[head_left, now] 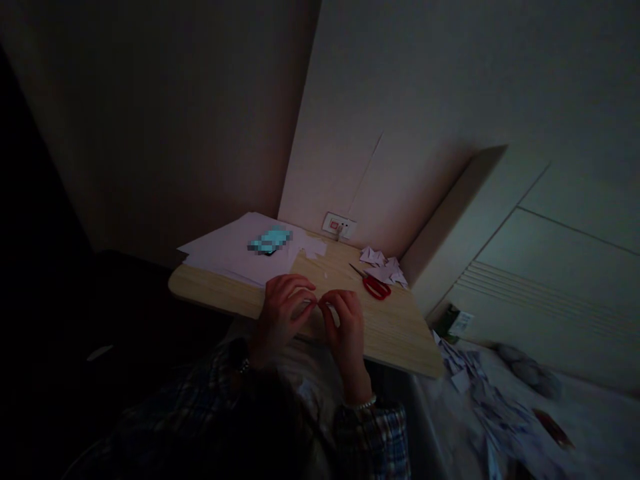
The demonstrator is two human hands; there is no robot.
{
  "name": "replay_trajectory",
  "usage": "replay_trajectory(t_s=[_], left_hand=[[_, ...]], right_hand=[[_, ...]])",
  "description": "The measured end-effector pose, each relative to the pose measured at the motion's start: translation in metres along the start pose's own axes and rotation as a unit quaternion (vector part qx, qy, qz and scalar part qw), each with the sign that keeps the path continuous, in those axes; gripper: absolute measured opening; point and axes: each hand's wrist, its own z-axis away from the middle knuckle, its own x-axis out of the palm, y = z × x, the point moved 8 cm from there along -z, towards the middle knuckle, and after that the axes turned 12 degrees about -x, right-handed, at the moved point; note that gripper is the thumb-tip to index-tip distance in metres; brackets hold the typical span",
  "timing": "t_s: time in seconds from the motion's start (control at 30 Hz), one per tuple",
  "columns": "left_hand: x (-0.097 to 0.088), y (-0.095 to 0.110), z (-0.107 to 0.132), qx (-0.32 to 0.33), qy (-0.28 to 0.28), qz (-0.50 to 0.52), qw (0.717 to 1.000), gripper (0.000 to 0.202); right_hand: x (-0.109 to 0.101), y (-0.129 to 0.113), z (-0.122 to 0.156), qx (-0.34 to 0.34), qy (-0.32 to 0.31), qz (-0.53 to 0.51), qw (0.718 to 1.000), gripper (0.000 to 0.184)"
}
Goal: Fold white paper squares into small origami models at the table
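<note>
My left hand (285, 307) and my right hand (344, 323) meet over the front part of a light wooden table (395, 340). The thumb and fingers of each hand are pinched together, tips almost touching. Whatever sits between them is too small and dark to make out; it may be a tiny pale piece. Red-handled scissors (376, 287) lie to the right, blades pointing back left. Beside them is a small pile of folded white paper pieces (387, 268). A stack of white paper sheets (225, 250) covers the left of the table.
On the sheets rests a blurred-out turquoise object (271, 240). Cut paper scraps (314, 245) lie at the stack's right edge. A wall socket (340, 225) with a plug is behind the table. On the bed (595, 413) at right are many paper pieces (495, 407) and a grey bundle (527, 368).
</note>
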Motion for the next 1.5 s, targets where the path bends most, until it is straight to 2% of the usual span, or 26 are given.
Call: replay_trajectory(t_s=[0.2,0.3,0.43,0.57,0.63,0.8,0.97,1.1,1.27,1.33,1.5], left_hand=[[-0.002,-0.007,0.001,-0.004,0.03,-0.019,0.999,0.007],[0.003,-0.003,0.003,0.016,0.012,-0.021,1.0,0.006],[0.002,-0.006,0.003,0.022,0.008,-0.022,0.999,0.004],[-0.007,-0.02,0.0,-0.019,0.048,-0.035,0.998,0.005],[-0.006,-0.019,0.0,-0.018,0.044,-0.037,0.998,0.005],[0.003,-0.005,0.004,0.017,0.004,-0.027,0.999,0.005],[0.004,-0.002,0.004,0.015,0.009,-0.029,0.999,0.007],[0.005,0.002,0.005,0.034,0.01,-0.023,0.999,0.005],[0.006,-0.003,0.005,0.021,0.0,-0.024,0.999,0.005],[0.003,-0.007,0.005,0.012,0.007,-0.025,1.0,0.005],[-0.015,-0.013,0.002,-0.008,0.082,0.001,0.997,0.005]], right_hand=[[-0.016,0.015,0.005,0.019,0.053,0.024,0.998,0.011],[-0.009,0.012,0.005,0.018,0.031,0.011,0.999,0.006],[-0.003,0.009,0.004,0.011,0.001,0.01,1.0,0.011],[-0.02,0.021,0.007,0.02,0.056,0.036,0.998,0.011],[-0.023,0.024,0.008,0.02,0.072,0.032,0.997,0.008],[-0.003,0.009,0.005,0.004,-0.004,-0.026,1.0,0.008],[0.004,-0.001,0.003,0.007,-0.017,-0.046,0.999,0.008],[0.004,0.0,0.003,0.012,-0.006,-0.042,0.999,0.009],[0.005,0.004,0.004,0.009,-0.016,-0.026,0.999,0.009],[0.001,0.01,0.006,0.016,-0.011,-0.016,1.0,0.009],[-0.02,0.029,0.012,0.055,0.051,0.015,0.997,0.009]])
